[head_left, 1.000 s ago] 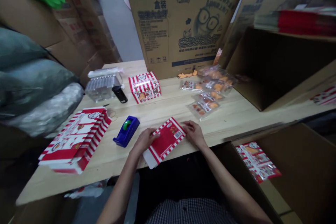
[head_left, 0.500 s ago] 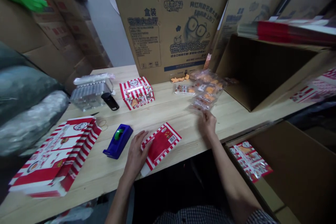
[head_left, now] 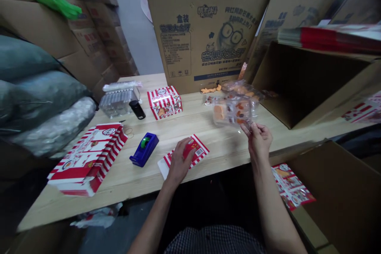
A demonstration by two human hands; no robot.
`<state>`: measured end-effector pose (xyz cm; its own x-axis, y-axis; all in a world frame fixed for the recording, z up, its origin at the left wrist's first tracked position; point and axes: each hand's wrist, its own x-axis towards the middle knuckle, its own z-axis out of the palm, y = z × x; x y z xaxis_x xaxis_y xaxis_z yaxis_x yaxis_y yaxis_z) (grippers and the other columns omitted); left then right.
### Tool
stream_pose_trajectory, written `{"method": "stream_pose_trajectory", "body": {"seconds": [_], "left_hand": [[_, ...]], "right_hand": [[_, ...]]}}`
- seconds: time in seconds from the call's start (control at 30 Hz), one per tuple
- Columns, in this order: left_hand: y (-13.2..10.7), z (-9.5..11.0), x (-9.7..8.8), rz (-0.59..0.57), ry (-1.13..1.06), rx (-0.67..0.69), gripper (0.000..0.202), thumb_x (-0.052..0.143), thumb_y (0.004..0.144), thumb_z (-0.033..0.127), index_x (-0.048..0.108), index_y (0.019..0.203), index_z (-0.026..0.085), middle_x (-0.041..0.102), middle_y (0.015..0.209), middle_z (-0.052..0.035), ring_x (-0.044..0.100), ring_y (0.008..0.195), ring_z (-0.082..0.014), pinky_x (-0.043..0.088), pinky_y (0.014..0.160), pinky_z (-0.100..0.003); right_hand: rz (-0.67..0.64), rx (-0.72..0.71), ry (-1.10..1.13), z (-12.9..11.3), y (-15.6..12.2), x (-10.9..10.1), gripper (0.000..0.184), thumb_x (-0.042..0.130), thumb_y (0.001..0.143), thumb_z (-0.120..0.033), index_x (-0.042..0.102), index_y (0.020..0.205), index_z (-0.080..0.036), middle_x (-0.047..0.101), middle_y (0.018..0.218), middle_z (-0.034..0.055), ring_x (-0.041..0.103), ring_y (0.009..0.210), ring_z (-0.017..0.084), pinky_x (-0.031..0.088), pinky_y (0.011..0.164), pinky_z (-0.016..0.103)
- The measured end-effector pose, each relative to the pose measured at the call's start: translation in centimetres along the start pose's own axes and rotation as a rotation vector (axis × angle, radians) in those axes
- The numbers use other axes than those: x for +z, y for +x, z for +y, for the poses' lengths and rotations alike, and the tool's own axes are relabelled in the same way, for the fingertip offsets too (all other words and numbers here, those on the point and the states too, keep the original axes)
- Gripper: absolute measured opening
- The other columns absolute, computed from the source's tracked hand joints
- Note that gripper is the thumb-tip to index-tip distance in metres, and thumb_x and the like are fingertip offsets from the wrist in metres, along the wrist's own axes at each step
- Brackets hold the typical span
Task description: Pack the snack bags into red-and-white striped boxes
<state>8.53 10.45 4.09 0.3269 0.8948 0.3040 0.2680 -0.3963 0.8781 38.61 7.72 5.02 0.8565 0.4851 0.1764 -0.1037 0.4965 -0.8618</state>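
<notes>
My left hand (head_left: 179, 161) lies over a flat red-and-white striped carton (head_left: 201, 151) near the table's front edge, fingers stretched out on its printed face. The carton's white flap sticks out on the left. My right hand (head_left: 260, 139) pinches the lower right corner of a clear plastic packet (head_left: 233, 112), raised above the tabletop. Orange pieces show through the packet's film. Behind it, more clear packets (head_left: 238, 87) with orange pieces lie in a loose pile. A blue tape dispenser (head_left: 145, 151) with green tape stands left of my left hand.
On the table (head_left: 131, 182) are a folded striped box (head_left: 165, 102), a larger striped box (head_left: 89, 154), a black cylinder (head_left: 137, 110) and clear plastic trays (head_left: 117, 101). A large cardboard carton (head_left: 205, 27) rises behind. At right, an open carton (head_left: 297, 87) lies sideways.
My right hand has lifted a packet from the pile and drawn it towards me. My left hand has slid further over the flat carton. The whole view has shifted slightly.
</notes>
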Motion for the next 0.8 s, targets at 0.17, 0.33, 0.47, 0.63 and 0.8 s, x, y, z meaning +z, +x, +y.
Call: {"method": "stream_pose_trajectory", "body": {"seconds": [0.17,0.33,0.47,0.63,0.8], "left_hand": [[3.4,0.2,2.5,0.136,-0.287,-0.231,0.084,0.078,0.077,0.039,0.035,0.148,0.025,0.038,0.155,-0.0160,0.041,0.140,-0.0285,0.040,0.110,-0.045],[6.8,0.6,4.1,0.003,-0.828,-0.425,0.065,0.086,0.066,0.037,0.061,0.122,0.014,0.070,0.114,-0.0156,0.068,0.103,-0.0254,0.051,0.094,-0.041],[4.9,1.0,6.3,0.081,-0.929,-0.435,0.047,0.083,0.070,0.039,0.067,0.107,0.015,0.072,0.108,-0.0099,0.070,0.093,-0.0190,0.052,0.093,-0.036],[0.6,1.2,4.5,-0.102,-0.838,-0.528,0.058,0.081,0.075,0.038,0.061,0.126,0.019,0.063,0.131,-0.0163,0.062,0.120,-0.0306,0.047,0.103,-0.049],[-1.4,4.0,-5.9,0.319,0.013,-0.138,0.117,0.090,0.061,0.035,0.022,0.155,0.031,0.024,0.163,-0.0122,0.021,0.151,-0.0321,0.019,0.122,-0.051]], "right_hand": [[-0.085,0.250,0.097,0.8,-0.6,-1.0,0.028,0.085,0.066,-0.028,0.060,0.075,-0.019,0.069,0.075,-0.0008,0.071,0.073,0.015,0.063,0.086,0.041],[-0.163,0.420,0.149,1.4,-2.4,-0.9,0.031,0.087,0.067,-0.038,0.064,0.077,-0.020,0.072,0.078,-0.0009,0.071,0.075,0.013,0.064,0.074,0.025],[-0.220,0.517,0.170,1.3,-6.3,0.9,0.041,0.084,0.068,-0.052,0.067,0.093,-0.025,0.075,0.091,-0.0024,0.072,0.079,0.012,0.060,0.064,0.019],[-0.390,0.434,-0.025,0.4,-8.8,2.2,0.034,0.083,0.074,-0.035,0.069,0.102,-0.021,0.076,0.100,0.0017,0.071,0.090,0.017,0.055,0.082,0.028],[-1.102,0.294,-0.494,-2.2,-7.9,2.3,0.017,0.075,0.082,-0.034,0.073,0.092,-0.021,0.074,0.083,-0.0001,0.067,0.077,0.019,0.052,0.071,0.029]]}}
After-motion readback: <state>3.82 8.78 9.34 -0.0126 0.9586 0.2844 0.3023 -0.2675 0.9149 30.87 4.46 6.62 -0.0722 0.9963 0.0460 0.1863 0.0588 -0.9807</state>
